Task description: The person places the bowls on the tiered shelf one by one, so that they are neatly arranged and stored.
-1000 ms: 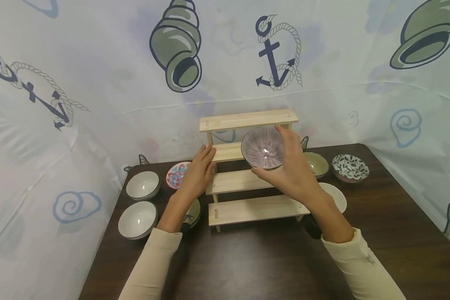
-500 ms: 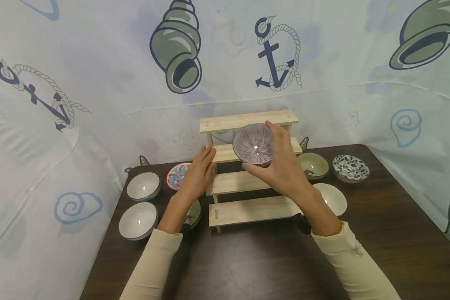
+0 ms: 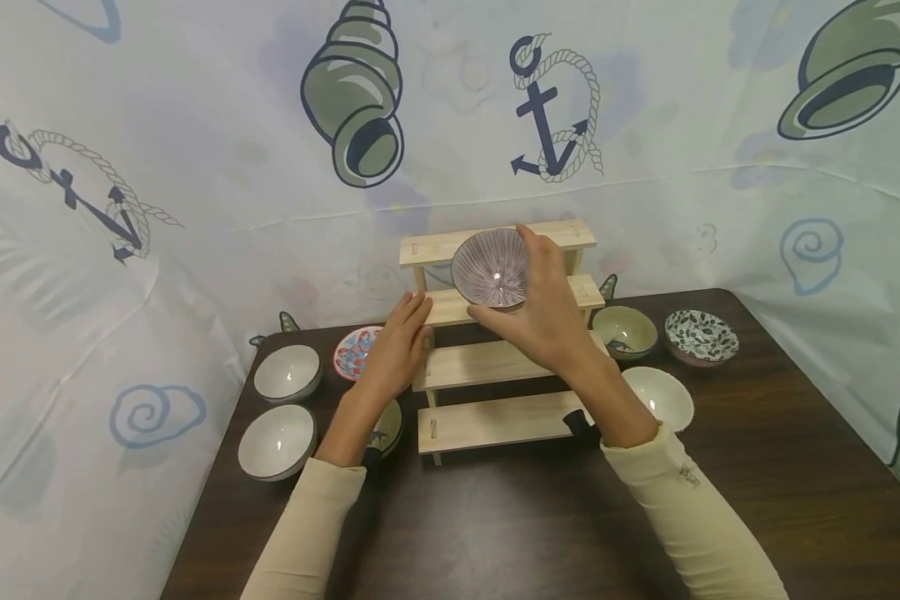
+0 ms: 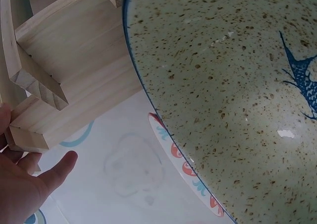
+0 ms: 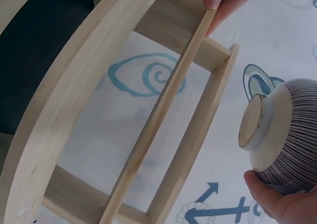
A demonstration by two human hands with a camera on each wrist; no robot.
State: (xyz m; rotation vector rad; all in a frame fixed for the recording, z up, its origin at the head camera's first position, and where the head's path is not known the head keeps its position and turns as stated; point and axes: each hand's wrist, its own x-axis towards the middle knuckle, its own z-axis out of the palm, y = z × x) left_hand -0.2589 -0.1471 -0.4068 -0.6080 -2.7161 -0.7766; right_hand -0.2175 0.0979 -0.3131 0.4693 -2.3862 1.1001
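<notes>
A bowl with fine purple-grey stripes [image 3: 489, 268] is tilted toward me in front of the top steps of a wooden tiered rack [image 3: 495, 418]. My right hand [image 3: 549, 310] grips its right side, thumb below and fingers above. In the right wrist view the striped bowl [image 5: 285, 140] shows its pale foot, apart from the rack's boards. My left hand [image 3: 396, 348] touches the left end of the rack's second step from the top. The left wrist view shows that hand [image 4: 29, 179] at the end of a board, its thumb extended.
Two white bowls [image 3: 276, 442] stand at the left. A red-and-blue patterned dish [image 3: 351, 354] and a speckled bowl [image 4: 223, 85] are near my left arm. A green bowl [image 3: 626, 329], a leaf-patterned bowl [image 3: 701, 336] and a white bowl [image 3: 663, 400] stand right of the rack.
My right hand has carried the striped bowl up and to the left, from before the second step to overlapping the top step. The left hand has stayed at the rack.
</notes>
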